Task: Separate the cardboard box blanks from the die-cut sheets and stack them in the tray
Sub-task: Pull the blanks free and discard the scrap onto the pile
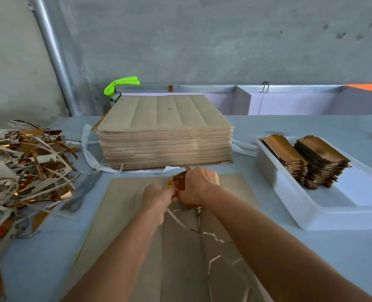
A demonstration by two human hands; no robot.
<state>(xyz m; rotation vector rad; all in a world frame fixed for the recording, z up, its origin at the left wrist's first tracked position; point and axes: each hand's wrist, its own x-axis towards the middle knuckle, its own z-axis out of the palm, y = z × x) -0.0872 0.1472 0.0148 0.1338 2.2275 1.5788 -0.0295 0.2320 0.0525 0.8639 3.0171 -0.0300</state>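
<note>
Hands are meeting just below the centre of the frame, over a flat die-cut sheet that is lying brown side up on the pale blue bench. The left hand is curling its fingers round a crumpled gold-foil blank, and the right hand is gripping the same piece from the other side, knuckles up, so the blank is sitting pinched between the two, with only its shiny orange-gold corner showing above the thumbs. Thin strips of trim are trailing down from the hands across the sheet (whether they are attached to the blank is not clear).

Directly above the hands, in the middle of the frame, a tall stack of uncut sheets is resting on the bench, its top face showing long parallel score lines and its near edge lying just beyond the fingertips. At the right of the frame a white tray is holding two piles of separated blanks, side by side at its far end, gold faces up with stepped, notched ends; the near half of the tray is showing bare white floor. At the left edge a loose heap of offcuts, white and gold ribbons tangled together, is spreading over the bench. Behind everything a grey wall is rising, with a metal pipe slanting at upper left and a bright green object beside a metal rail.
</note>
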